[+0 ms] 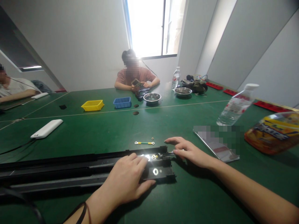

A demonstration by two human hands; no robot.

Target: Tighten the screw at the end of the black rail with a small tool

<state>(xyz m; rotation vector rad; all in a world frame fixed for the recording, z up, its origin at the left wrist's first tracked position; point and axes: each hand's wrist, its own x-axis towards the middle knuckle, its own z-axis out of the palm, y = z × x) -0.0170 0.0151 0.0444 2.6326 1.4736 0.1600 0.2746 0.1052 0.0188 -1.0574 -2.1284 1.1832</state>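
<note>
A long black metal channel (88, 168) lies across the near table, its right end close to the middle of the view. My left hand (127, 177) grips over that end, thumb along the front edge and fingers on top. A brass-coloured fastener (154, 157) and a bright round spot (155, 171) show beside those fingers. At the channel's right tip my right hand (187, 151) has its index finger stretched out, while the other fingers close at a thin part I cannot identify. Beyond the channel are a short green-yellow wire with ring terminals (144, 143) and a small ring (152, 138).
On the right are a phone (216, 144), a water bottle (237, 105) and an orange snack bag (275, 133). A white power bank (46, 128) lies left. Farther back are yellow (92, 105) and blue (122, 103) bins, metal bowls (152, 99) and a seated person (137, 76).
</note>
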